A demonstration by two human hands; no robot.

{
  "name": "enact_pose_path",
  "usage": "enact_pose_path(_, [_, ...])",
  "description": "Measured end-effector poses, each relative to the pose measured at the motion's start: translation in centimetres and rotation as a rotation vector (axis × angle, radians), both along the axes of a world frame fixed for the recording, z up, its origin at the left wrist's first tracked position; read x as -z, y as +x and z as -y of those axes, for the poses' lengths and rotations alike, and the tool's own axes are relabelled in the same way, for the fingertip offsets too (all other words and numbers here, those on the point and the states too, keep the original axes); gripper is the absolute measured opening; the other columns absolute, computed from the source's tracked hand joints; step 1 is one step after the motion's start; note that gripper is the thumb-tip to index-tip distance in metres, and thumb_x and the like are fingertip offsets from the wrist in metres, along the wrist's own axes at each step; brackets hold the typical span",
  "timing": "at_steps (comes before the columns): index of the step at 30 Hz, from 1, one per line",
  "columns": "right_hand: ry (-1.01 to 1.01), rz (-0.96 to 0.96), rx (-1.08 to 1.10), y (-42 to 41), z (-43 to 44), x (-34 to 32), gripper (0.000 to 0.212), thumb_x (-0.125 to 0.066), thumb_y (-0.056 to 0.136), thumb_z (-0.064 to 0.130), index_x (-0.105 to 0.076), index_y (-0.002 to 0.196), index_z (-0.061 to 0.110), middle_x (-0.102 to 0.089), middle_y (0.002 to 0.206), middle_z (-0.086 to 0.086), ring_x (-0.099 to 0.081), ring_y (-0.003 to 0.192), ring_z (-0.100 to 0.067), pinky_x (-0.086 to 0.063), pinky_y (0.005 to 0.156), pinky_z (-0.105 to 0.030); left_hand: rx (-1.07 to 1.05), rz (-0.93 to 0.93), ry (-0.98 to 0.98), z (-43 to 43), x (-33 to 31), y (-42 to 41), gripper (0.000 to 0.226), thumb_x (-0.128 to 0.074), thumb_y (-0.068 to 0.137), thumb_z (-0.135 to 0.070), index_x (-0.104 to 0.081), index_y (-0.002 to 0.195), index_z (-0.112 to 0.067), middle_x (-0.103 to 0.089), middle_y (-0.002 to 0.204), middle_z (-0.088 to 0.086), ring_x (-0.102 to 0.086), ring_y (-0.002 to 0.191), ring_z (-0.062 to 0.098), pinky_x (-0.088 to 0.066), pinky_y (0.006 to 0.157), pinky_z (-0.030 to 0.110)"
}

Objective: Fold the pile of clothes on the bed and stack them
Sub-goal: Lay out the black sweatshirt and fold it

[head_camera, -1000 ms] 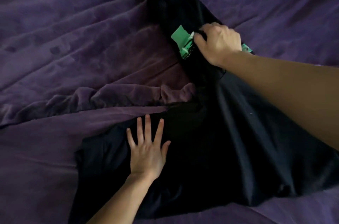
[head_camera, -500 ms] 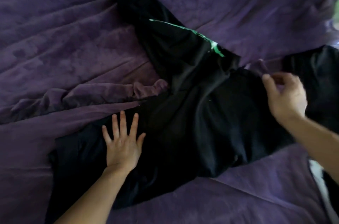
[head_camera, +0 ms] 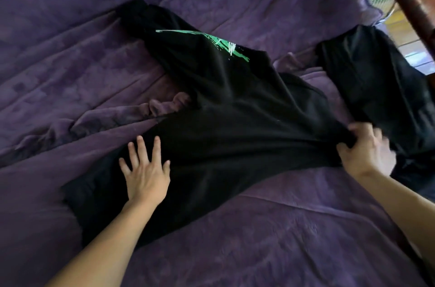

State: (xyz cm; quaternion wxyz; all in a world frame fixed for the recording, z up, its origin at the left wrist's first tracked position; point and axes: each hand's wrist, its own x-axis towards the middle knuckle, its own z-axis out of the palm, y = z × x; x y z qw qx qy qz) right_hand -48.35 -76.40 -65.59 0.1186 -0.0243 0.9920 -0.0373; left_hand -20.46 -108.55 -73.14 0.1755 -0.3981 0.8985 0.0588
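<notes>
Head view: a black shirt [head_camera: 235,126] with a green print lay spread across the purple bed [head_camera: 270,228]. The left hand [head_camera: 147,173] pressed flat on it, fingers apart. The right hand [head_camera: 366,152] pinched its right edge, just beside other dark clothes [head_camera: 376,79].

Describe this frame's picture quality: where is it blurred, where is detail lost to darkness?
Head view: the right hand is smeared by motion blur; the black garment is so dark its folds barely show; the left hand is sharp, evenly lit.
</notes>
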Motion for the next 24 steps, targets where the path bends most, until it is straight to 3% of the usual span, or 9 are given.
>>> enact_pose_path(2, [-0.130,-0.210,-0.178,-0.8,3.4,-1.1,0.053,-0.065,0.077,0.022,-0.048,0.127,0.019,-0.050,0.128,-0.018,-0.044,0.117,-0.040,-0.037,0.092,-0.050,0.022,-0.128,-0.025,-0.6,-0.3,-0.4,0.069,-0.055,0.090,-0.034,-0.024,0.151,-0.021,-0.014,0.157,0.020,-0.015,0.144,0.039,-0.020,0.110,0.060])
enact_pose_path(4, [-0.295,-0.305,-0.366,-1.6,8.6,-2.2,0.048,-0.058,0.077,0.025,-0.051,0.124,0.020,-0.053,0.126,-0.012,-0.045,0.116,-0.038,-0.038,0.090,-0.046,0.033,-0.185,-0.011,-1.1,-0.1,-0.9,0.066,-0.053,0.091,-0.035,-0.025,0.150,-0.024,-0.017,0.157,0.019,-0.017,0.143,0.039,-0.021,0.110,0.059])
enact_pose_path(7, [-0.385,-0.159,-0.604,-2.3,18.2,-2.6,0.031,-0.057,0.086,0.029,-0.063,0.115,0.019,-0.061,0.117,-0.009,-0.052,0.112,-0.033,-0.042,0.090,-0.040,0.032,-0.094,0.070,-1.1,0.9,-1.6,0.066,-0.039,0.096,-0.043,-0.007,0.153,-0.030,-0.008,0.159,0.014,-0.009,0.146,0.034,-0.018,0.114,0.056])
enact_pose_path(10, [-0.344,0.022,-0.822,-2.6,27.5,-1.3,0.029,-0.056,0.091,0.029,-0.065,0.115,0.017,-0.063,0.119,-0.009,-0.055,0.114,-0.031,-0.045,0.093,-0.041,0.051,-0.050,0.115,-0.2,1.8,-1.6,0.067,-0.033,0.097,-0.046,0.004,0.151,-0.033,-0.002,0.160,0.010,-0.004,0.147,0.031,-0.014,0.115,0.053])
enact_pose_path(14, [-0.325,0.046,-0.862,-3.1,37.8,1.5,0.035,-0.054,0.091,0.029,-0.060,0.123,0.015,-0.058,0.127,-0.011,-0.051,0.119,-0.033,-0.044,0.096,-0.041,0.075,-0.013,0.145,0.4,2.6,-1.7,0.070,-0.032,0.097,-0.046,0.012,0.150,-0.033,0.006,0.160,0.010,0.002,0.147,0.030,-0.010,0.115,0.054])
enact_pose_path(17, [-0.243,0.038,-0.874,-3.3,43.2,3.6,0.056,-0.061,0.089,0.036,-0.044,0.137,0.013,-0.045,0.142,-0.009,-0.039,0.133,-0.029,-0.035,0.103,-0.045,0.095,-0.003,0.153,0.8,3.3,-1.9,0.073,-0.032,0.096,-0.045,0.017,0.149,-0.031,0.006,0.160,0.012,0.005,0.147,0.031,-0.008,0.115,0.055])
enact_pose_path(20, [-0.069,0.034,-0.809,-3.8,45.5,5.3,0.052,-0.061,0.089,0.036,-0.047,0.134,0.015,-0.052,0.135,-0.011,-0.048,0.126,-0.032,-0.032,0.103,-0.045,0.112,-0.048,0.146,0.9,3.2,-1.7,0.075,-0.044,0.093,-0.044,-0.003,0.153,-0.028,-0.012,0.158,0.017,-0.011,0.146,0.034,-0.016,0.113,0.057])
enact_pose_path(22, [-0.304,0.091,-0.771,-4.7,46.5,5.1,0.038,-0.056,0.093,0.033,-0.057,0.127,0.015,-0.061,0.124,-0.014,-0.058,0.113,-0.028,-0.040,0.097,-0.035,0.119,-0.086,0.136,0.9,3.2,-1.7,0.075,-0.059,0.086,-0.043,-0.025,0.150,-0.024,-0.030,0.153,0.019,-0.028,0.141,0.037,-0.028,0.108,0.059])
enact_pose_path(24, [-0.685,0.153,-0.760,-6.0,47.1,3.6,0.026,-0.055,0.093,0.031,-0.066,0.106,0.012,-0.066,0.098,-0.010,-0.059,0.087,-0.011,-0.044,0.076,-0.023,0.118,-0.115,0.122,0.8,3.5,-1.8,0.076,-0.066,0.081,-0.042,-0.034,0.147,-0.022,-0.037,0.148,0.020,-0.036,0.137,0.038,-0.034,0.104,0.060])
